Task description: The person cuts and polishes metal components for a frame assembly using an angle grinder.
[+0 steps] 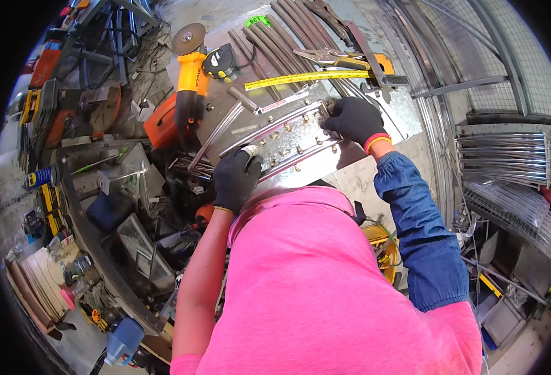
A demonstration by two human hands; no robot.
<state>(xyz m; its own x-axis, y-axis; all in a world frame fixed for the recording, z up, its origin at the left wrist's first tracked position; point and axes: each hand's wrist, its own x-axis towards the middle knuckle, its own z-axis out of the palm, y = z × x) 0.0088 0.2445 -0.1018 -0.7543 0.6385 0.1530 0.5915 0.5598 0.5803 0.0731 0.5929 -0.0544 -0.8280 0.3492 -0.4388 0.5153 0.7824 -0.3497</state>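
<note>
My left hand [237, 179], in a black glove, is closed at the left end of a shiny sheet-metal plate [310, 164]. A whitish bit shows at its fingertips; I cannot tell what it grips. In a black glove with a red and yellow cuff, my right hand [355, 120] pinches a small metal piece [325, 110] near the plate's far right end. Between the hands, several small brass-coloured pieces [300, 149] stand in rows on the plate. A long thin metal rod [269, 129] runs along the plate's far side.
Beyond the plate lie a yellow angle grinder [192, 78], a tape measure [220, 63] with its yellow blade [307, 78] drawn out, locking pliers [318, 55], a square [369, 56] and several steel tubes [282, 47]. Cluttered shelving [113, 250] is at left; wire racks [505, 156] stand right.
</note>
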